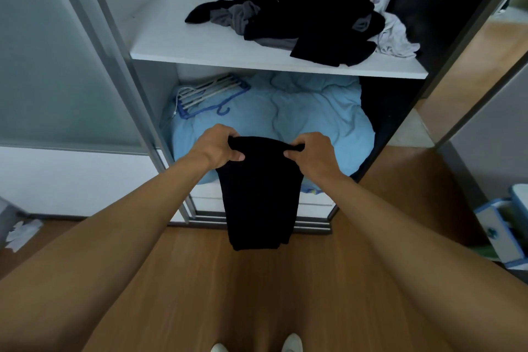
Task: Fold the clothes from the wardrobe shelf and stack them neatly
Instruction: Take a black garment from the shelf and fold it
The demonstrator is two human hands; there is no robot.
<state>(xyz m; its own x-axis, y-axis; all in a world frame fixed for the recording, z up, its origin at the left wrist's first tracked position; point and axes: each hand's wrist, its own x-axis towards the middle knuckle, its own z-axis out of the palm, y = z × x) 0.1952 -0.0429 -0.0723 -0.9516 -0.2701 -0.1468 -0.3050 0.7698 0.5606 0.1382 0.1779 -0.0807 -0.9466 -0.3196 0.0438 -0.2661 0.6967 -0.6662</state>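
Before the shelf [274, 61], both hands, left [218, 147] and right [310, 153], pinch a black garment's [261, 194] top corners, hanging it straight for folding.

On shelf [177, 37], clothes heap [300, 17]; beneath, seemingly bedding [300, 111].

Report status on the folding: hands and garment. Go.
Top edge of the black garment gripped by left hand and right hand; it hangs free. Jumbled clothes pile on the shelf. Nothing blocking the hands.
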